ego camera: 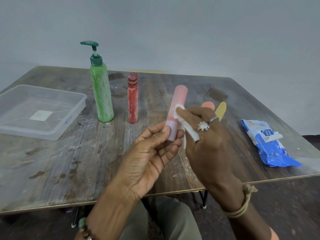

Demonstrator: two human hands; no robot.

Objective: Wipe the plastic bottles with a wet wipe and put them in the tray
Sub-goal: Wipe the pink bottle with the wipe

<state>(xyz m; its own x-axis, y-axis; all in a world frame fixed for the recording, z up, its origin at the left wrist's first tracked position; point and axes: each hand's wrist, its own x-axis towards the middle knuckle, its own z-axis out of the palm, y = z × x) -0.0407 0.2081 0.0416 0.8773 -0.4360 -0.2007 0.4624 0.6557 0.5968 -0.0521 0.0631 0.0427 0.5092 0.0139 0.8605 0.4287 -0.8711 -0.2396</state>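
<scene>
Left grip (155,148): thumb and curled fingers close round the lower end of a pink bottle (179,96), which is held above the bench (69,161), tilted so that its upper end points away from the person. Right grip (207,135): fingers pinch a white wet wipe (178,111) and press a folded part of it against the right side of the pink bottle at about mid-length; a loose strip of the wipe trails down between the fingers. Behind the right grip, partly hidden by it, show the tops of an orange bottle (207,105) and a yellow bottle (221,110). Upright on the bench, left of the pink bottle, stand a red bottle (132,99) and, further left, a taller green pump bottle (102,94), both streaked with white. The clear plastic tray (52,135) sits at the bench's left side, well apart from both grips. A blue wipes pack (270,144) lies flat at the right, near the bench edge.
</scene>
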